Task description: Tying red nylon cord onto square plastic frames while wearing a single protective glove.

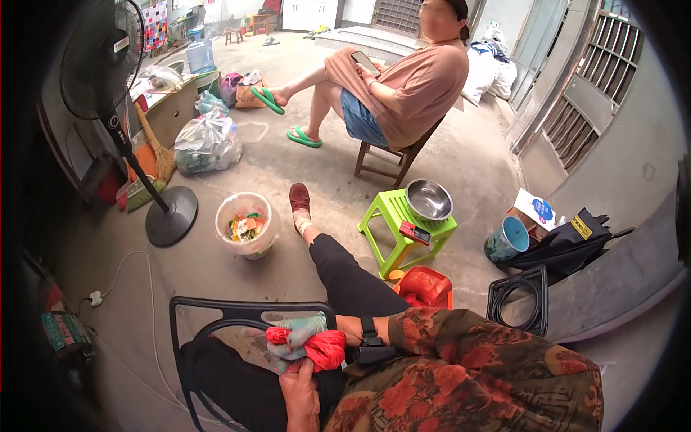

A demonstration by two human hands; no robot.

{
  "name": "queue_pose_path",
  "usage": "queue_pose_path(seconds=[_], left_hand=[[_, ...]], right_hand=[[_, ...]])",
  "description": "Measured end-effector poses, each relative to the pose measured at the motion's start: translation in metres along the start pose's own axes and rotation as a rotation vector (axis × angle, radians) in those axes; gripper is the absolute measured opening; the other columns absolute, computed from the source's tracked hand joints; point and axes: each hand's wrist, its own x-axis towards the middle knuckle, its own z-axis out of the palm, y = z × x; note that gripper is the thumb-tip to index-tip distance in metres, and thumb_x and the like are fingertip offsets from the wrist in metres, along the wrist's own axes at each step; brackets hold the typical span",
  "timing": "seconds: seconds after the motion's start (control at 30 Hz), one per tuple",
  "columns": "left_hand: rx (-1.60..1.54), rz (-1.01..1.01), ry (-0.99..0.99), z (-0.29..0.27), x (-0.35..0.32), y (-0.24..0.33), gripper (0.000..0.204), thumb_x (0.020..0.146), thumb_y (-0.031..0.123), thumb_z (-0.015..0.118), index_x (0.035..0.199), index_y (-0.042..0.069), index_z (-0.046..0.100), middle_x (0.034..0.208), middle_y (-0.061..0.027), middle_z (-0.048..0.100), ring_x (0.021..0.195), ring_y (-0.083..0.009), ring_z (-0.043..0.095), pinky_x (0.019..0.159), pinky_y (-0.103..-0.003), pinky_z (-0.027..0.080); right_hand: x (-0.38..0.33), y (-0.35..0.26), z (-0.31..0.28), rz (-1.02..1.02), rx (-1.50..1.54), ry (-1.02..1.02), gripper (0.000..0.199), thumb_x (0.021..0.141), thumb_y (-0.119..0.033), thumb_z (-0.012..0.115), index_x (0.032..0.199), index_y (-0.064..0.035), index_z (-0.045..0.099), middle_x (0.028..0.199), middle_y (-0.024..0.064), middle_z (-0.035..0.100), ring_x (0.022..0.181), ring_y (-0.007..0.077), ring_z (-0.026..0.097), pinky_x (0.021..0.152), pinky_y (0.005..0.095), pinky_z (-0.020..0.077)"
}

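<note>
Two hands meet on a crumpled red plastic bag [320,348] in the lap: the gloved right hand [294,338] has its grip closed over the bag's top, the bare left hand [300,389] pinches it from below. Beyond the grip stands a white plastic bucket [247,225] of scraps.

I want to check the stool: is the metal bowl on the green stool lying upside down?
No. The bowl stands upright on the green stool, its open, shiny inside facing up, with a small red thing beside it.
</note>
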Motion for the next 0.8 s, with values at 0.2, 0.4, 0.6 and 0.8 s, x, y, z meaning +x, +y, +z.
queue_pose_path(seconds=[0.2,0.4,0.6,0.8], left_hand=[[-0.018,-0.027,0.045,-0.008,-0.004,0.004,0.015,0.086,0.003,0.059,0.099,-0.004,0.059,0.090,-0.0076,0.062,0.077,-0.0155,0.060,0.072,-0.029,0.049],[0.042,-0.070,-0.006,-0.024,-0.004,0.005,0.011,0.088,0.007,0.058,0.090,-0.004,0.061,0.088,-0.0079,0.064,0.074,-0.0135,0.059,0.075,-0.028,0.046],[-0.006,-0.028,0.047,-0.021,-0.004,0.004,0.023,0.088,0.010,0.060,0.103,-0.007,0.060,0.097,-0.0103,0.066,0.087,-0.0152,0.061,0.083,-0.027,0.046],[0.014,-0.009,0.029,-0.022,-0.004,0.003,0.028,0.088,0.011,0.061,0.109,-0.007,0.058,0.106,-0.0110,0.063,0.096,-0.0166,0.060,0.089,-0.029,0.043]], right_hand=[[-0.072,0.036,-0.078,0.013,-0.334,0.600,0.024,0.088,-0.013,0.054,0.106,0.0010,0.061,0.099,0.0094,0.066,0.087,0.0144,0.060,0.080,0.0271,0.0457],[-0.024,0.025,-0.042,0.057,-0.076,0.470,0.032,0.087,-0.020,0.060,0.113,-0.0018,0.055,0.109,0.0108,0.061,0.095,0.0163,0.059,0.085,0.0282,0.0468],[-0.009,0.007,-0.003,-0.028,0.138,0.671,0.024,0.086,-0.019,0.062,0.104,-0.0025,0.059,0.095,0.0101,0.065,0.082,0.0188,0.064,0.076,0.0301,0.0536],[-0.006,0.009,-0.004,-0.066,0.109,0.628,0.024,0.085,-0.018,0.064,0.102,-0.0023,0.060,0.092,0.0098,0.065,0.078,0.0189,0.064,0.074,0.0307,0.0537]])
